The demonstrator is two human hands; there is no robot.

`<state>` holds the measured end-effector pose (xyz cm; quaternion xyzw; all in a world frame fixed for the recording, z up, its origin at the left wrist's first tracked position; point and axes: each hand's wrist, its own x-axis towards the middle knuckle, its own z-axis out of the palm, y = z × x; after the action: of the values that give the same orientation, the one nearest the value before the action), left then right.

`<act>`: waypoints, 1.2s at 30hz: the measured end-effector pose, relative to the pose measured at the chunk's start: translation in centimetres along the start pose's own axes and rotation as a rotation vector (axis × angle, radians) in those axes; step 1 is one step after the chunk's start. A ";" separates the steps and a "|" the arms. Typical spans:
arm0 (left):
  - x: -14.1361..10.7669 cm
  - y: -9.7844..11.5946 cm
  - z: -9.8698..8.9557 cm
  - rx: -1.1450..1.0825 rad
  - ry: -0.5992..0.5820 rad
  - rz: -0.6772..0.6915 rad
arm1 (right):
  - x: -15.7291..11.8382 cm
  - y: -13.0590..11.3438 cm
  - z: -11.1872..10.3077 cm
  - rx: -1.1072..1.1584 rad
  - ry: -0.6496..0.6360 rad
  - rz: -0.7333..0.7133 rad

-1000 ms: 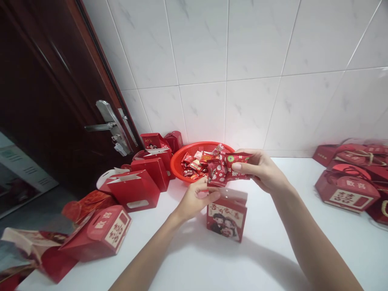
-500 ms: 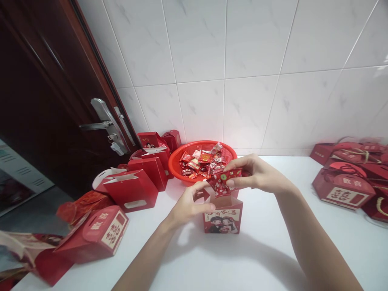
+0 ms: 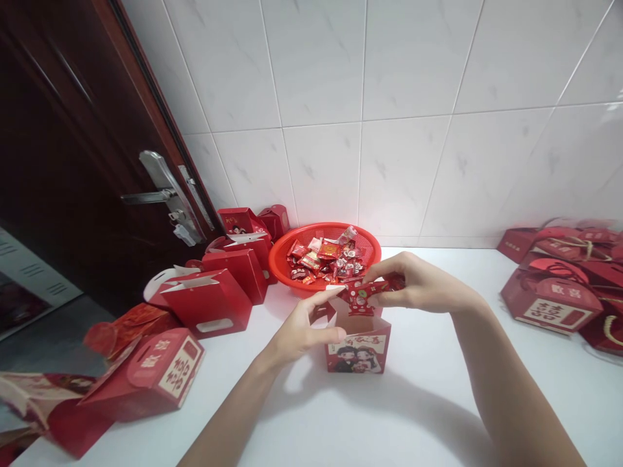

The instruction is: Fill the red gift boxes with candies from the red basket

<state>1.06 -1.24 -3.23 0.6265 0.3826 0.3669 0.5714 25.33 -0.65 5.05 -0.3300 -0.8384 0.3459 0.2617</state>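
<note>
Behind, a tiled wall (image 3: 321,65) backs a white table (image 3: 302,434), on which stands a red basket (image 3: 280,269) of wrapped candies (image 3: 321,256). Nearer, a printed box (image 3: 357,357) stands upright and open, its upper left edge gripped by the left hand (image 3: 296,331). The right hand (image 3: 418,282) pinches red packets (image 3: 361,299) at that open top.

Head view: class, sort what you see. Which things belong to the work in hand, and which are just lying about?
In use:
- picture-fronted box, top open, in the grip of the left hand
- red packets, in the grip of the right hand
- red basket of wrapped sweets, probably

Apparently just lying about:
- left-side boxes
- right-side boxes
</note>
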 end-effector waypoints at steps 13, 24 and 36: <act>0.0 -0.3 -0.1 0.006 -0.006 0.022 | 0.2 0.1 0.7 -0.009 0.024 -0.034; -0.2 0.0 0.0 -0.051 -0.055 0.035 | 1.0 0.2 1.6 -0.111 0.042 -0.013; -0.7 -0.1 0.1 -0.038 -0.119 0.080 | 0.4 -0.6 1.2 0.099 -0.064 -0.063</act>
<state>0.83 -1.89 -3.36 0.6509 0.3158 0.3588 0.5898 24.02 -1.15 4.80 -0.2791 -0.8382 0.3887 0.2615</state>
